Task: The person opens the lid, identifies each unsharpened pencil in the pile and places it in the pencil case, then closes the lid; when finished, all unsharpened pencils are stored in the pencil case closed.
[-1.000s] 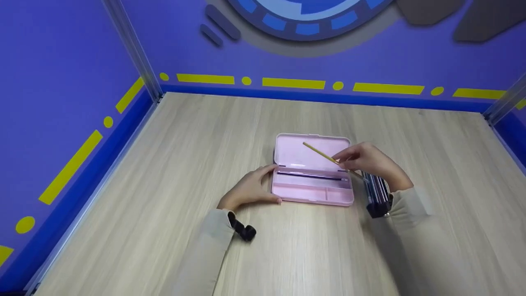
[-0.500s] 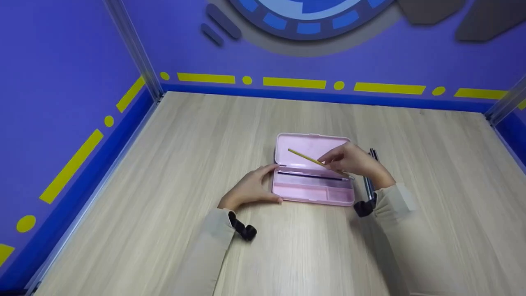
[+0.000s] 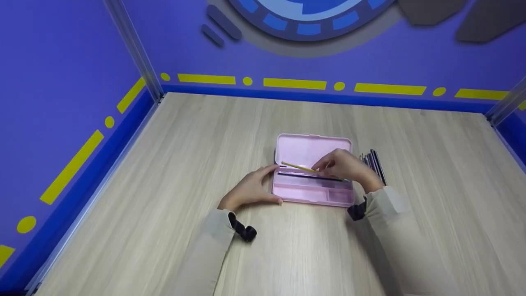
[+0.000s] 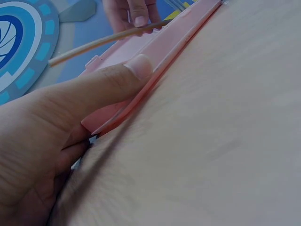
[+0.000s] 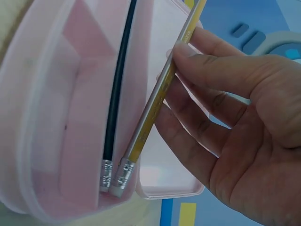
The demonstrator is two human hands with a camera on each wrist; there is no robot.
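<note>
A pink pencil case (image 3: 300,193) lies with its lid folded back. My left hand (image 3: 250,187) grips its left end, thumb along the front edge and fingers toward the hinge side; the left wrist view shows the thumb (image 4: 108,84) over the rim. Between thumb and fingers, my right hand (image 3: 343,164) pinches a yellow pencil (image 3: 298,166) slantwise over the case. In the right wrist view the pencil's eraser end (image 5: 123,176) is down in the long rear compartment, beside that of a dark pencil (image 5: 120,70) lying there. The front compartments hold nothing visible.
Several dark pencils (image 3: 376,164) lie in a bundle on the wooden table (image 3: 164,172), right of the case and partly behind the right hand. Blue-purple panels (image 3: 205,57) stand along the back and left edges of the table.
My right hand has moved left and lowered the yellow pencil from over the lid to the rear compartment, turning it closer to the dark pencil's line. My left hand has stayed put.
</note>
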